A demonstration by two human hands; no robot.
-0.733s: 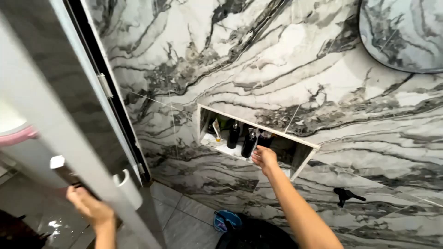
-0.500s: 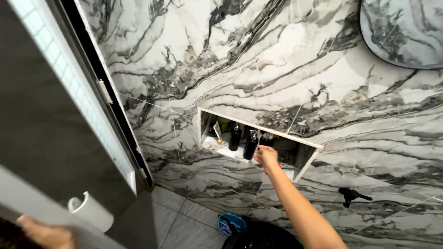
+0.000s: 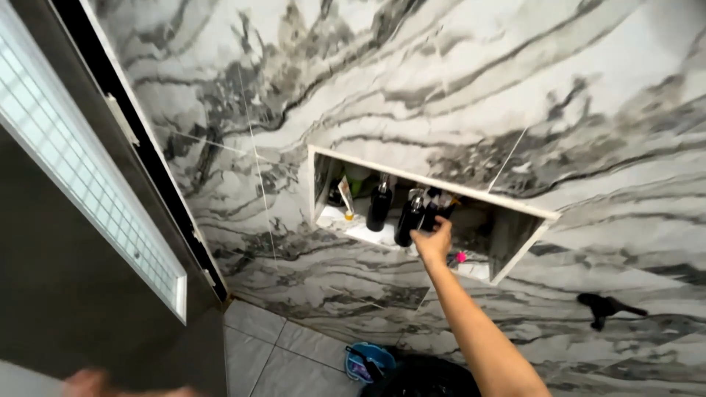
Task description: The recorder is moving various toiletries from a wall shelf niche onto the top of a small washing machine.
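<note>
Right hand is up at the wall niche, fingers curled onto the base of a dark pump bottle; looks like a grip low on the body, though the thumb side is hidden, so contact is as far as I'd commit. That bottle stands upright at the front lip of the recess, just beside a second dark bottle and a third further left, so the row is packed and only the front is open for lifting out. A small tube leans in the left corner, something green behind it. A small pink thing sits on the ledge right of the hand; the right end of the niche has spare room. Left hand is a blur at the bottom edge by the dark door; cannot tell if it's open or closed. Below: blue bucket on the floor tiles, black wall fitting off to the right, both well apart from the reach.
</note>
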